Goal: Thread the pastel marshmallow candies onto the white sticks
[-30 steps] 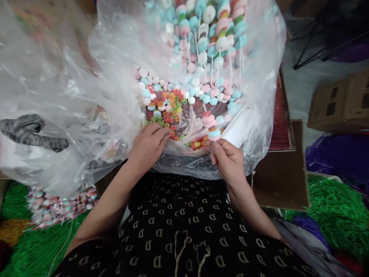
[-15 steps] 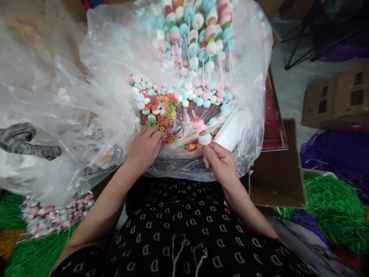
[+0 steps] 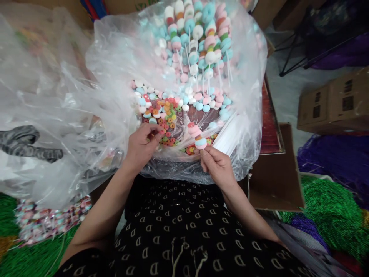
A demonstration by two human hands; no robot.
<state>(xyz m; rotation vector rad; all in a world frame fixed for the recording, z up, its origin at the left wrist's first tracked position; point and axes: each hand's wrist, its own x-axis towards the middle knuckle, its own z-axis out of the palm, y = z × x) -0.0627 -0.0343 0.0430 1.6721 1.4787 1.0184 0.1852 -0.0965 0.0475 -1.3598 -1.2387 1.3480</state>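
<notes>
My right hand (image 3: 217, 165) pinches the lower end of a candy skewer (image 3: 197, 135), which stands tilted with pink, blue and orange pieces threaded on it. The stick is mostly hidden by my fingers. To the left, my left hand (image 3: 142, 145) has thumb and index finger pressed together at the edge of the loose colored rings (image 3: 168, 123). A small reddish ring shows at those fingertips, but whether it is gripped is unclear. Loose pastel candies (image 3: 201, 100) lie behind. A bundle of white sticks (image 3: 226, 134) rests by my right hand.
Finished candy skewers (image 3: 210, 38) are piled at the back on clear plastic sheeting (image 3: 112, 50). An open cardboard box (image 3: 276, 181) is at the right, beside closed boxes (image 3: 331, 104). Green shiny strands (image 3: 331, 215) and purple strands (image 3: 331, 165) lie at far right.
My left hand has lifted off the rings, its spread fingers now drawn into a pinch. My right hand and the skewer have moved slightly left and down in view.
</notes>
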